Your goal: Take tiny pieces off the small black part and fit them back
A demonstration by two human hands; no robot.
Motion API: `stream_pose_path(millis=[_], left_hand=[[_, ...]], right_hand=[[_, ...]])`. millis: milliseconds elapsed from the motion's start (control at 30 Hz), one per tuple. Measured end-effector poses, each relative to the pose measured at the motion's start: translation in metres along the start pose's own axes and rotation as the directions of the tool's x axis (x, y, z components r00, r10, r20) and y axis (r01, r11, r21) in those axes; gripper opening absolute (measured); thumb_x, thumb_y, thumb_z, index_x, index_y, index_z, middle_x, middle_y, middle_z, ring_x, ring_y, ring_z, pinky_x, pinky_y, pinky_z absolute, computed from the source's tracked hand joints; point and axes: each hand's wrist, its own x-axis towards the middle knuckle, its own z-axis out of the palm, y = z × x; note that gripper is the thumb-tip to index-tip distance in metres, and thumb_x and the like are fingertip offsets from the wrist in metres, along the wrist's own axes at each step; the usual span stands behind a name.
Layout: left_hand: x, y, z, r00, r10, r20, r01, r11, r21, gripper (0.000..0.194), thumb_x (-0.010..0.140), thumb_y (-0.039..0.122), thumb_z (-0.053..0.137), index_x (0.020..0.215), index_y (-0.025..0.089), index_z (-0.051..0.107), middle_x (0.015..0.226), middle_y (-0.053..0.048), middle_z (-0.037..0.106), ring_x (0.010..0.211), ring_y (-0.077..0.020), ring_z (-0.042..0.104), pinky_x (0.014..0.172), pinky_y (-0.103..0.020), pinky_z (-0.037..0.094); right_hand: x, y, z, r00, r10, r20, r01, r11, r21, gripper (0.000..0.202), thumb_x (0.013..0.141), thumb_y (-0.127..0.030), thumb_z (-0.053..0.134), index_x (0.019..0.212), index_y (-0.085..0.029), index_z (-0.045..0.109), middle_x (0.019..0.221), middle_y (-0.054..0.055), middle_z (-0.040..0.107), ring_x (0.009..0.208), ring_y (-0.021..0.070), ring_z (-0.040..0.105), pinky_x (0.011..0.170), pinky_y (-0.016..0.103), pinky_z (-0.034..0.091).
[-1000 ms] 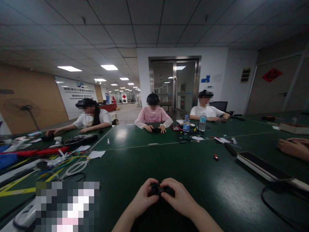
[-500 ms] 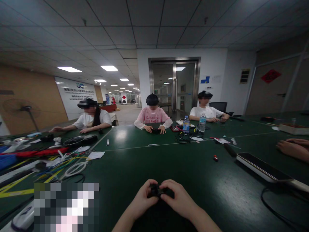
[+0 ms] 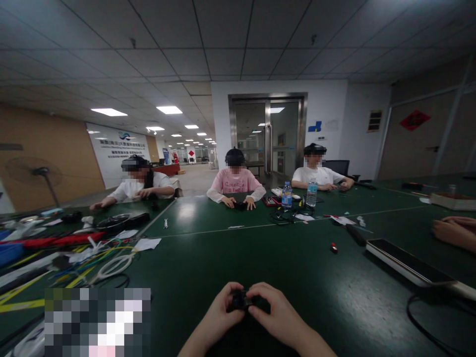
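Main risk I see from here: the green surface (image 3: 193,263) looks slick, so if my fingertips lose purchase, whatever drops could skid off. The black cable (image 3: 410,318) on the R might snag if my R arm swings wide. My L hand (image 3: 223,310) and R hand (image 3: 277,310) each have a closed grip on the small black part (image 3: 240,300), low centre, between the fingertips. Uneven thumb pressure could twist it or pop it loose; poor contrast and covering fingers make misalignment easy to miss. Can't tell if it's 1 pc or 2, or if it touches the surface.

Count, approx. big to small: 3 people opposite, i.e. a person in pink (image 3: 234,183), a person in white on the L (image 3: 163,184) and a person in white on the R (image 3: 318,176); 1 pair of others' hands (image 3: 451,233), far R; 1 flat black-topped device (image 3: 409,262); 2 bottles, blue-capped (image 3: 286,196) and clear (image 3: 311,195); 1 tiny red pc (image 3: 333,248).
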Motion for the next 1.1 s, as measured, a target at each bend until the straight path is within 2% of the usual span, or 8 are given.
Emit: stream_pose_path(millis=[367, 700, 1100], left_hand=[[-0.001, 0.005, 0.002, 1.000, -0.014, 0.007, 0.014, 1.000, -0.020, 0.041, 0.062, 0.010, 0.061, 0.098, 0.020, 0.044, 0.083, 0.001, 0.056, 0.072, -0.0129, 0.053, 0.062, -0.024, 0.033], [0.003, -0.003, 0.000, 1.000, 0.000, 0.003, 0.000, 0.999, -0.046, 0.043, 0.061, 0.010, 0.061, 0.099, 0.020, 0.043, 0.080, 0.002, 0.056, 0.065, -0.0099, 0.051, 0.057, -0.022, 0.029], [0.000, 0.000, 0.000, 1.000, -0.009, -0.006, 0.009, 1.000, -0.002, 0.045, 0.063, 0.011, 0.061, 0.102, 0.022, 0.042, 0.082, 0.002, 0.056, 0.071, -0.0122, 0.053, 0.062, -0.023, 0.032]], right_hand=[[0.000, -0.003, -0.002, 1.000, 0.015, 0.017, -0.014, 1.000, -0.022, 0.021, 0.076, -0.020, 0.058, 0.096, -0.025, 0.063, 0.103, 0.002, 0.062, 0.096, 0.0193, 0.058, 0.085, 0.031, 0.044], [0.001, 0.003, 0.002, 1.000, -0.003, -0.011, 0.003, 1.000, -0.013, 0.022, 0.075, -0.019, 0.059, 0.097, -0.024, 0.062, 0.102, 0.002, 0.062, 0.095, 0.0193, 0.058, 0.085, 0.031, 0.044], [0.001, 0.005, 0.001, 1.000, 0.023, 0.006, -0.023, 1.000, -0.014, 0.023, 0.075, -0.019, 0.060, 0.097, -0.026, 0.063, 0.103, 0.001, 0.061, 0.097, 0.0191, 0.057, 0.086, 0.031, 0.043]])
